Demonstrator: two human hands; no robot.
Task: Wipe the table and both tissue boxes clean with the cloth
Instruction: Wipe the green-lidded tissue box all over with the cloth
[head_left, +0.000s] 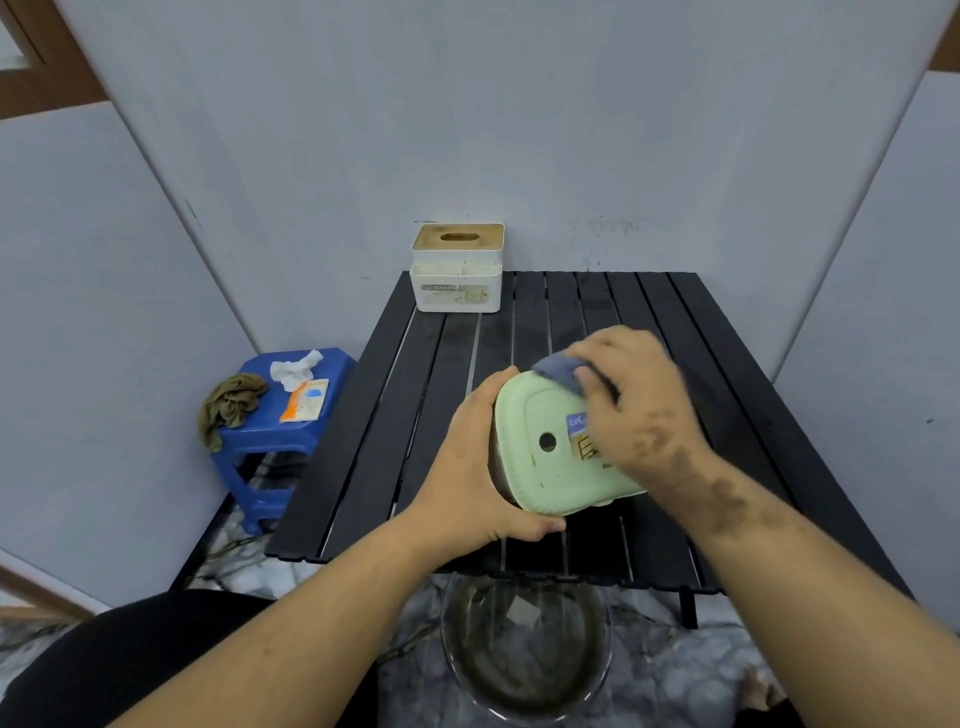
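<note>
Unreadable sticker on green box

Blue stool, rag, glass bowl.

Dim, flat light; warped edges

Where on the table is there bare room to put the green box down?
Bare slats lie between the white box at the far left corner and the hands, and along the table's far right. The near middle is crowded: left hand holds the green box while right hand rubs it with the cloth.
</note>
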